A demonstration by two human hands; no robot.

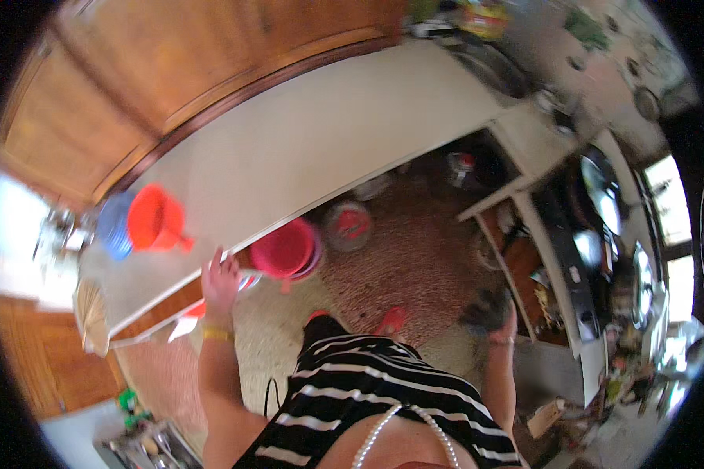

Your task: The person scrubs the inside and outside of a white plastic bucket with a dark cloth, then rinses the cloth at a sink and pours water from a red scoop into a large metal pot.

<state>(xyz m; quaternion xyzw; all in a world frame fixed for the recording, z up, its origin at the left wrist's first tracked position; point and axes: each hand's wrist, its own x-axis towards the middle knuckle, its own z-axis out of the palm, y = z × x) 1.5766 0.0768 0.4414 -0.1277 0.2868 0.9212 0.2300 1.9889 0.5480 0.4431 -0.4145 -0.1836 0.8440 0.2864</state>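
My left hand (220, 282) is at the front edge of a long pale countertop (328, 135), fingers spread and nothing visible in it. On the counter's left part, a red plastic mug (154, 217) stands against a blue ribbed container (115, 225). Just right of my left hand and lower down is a pink plastic tub (284, 249). My right hand (507, 319) hangs at the right beside a shelf, shut on a dark grey cloth-like thing (486, 311), which is blurred.
A round transparent lid or container with red marking (350, 225) is below the counter edge. Wooden cabinets (223, 64) hang above the counter. A shelf unit (542, 252) with black cooking equipment stands at right. A cutlery tray (152, 448) is at lower left.
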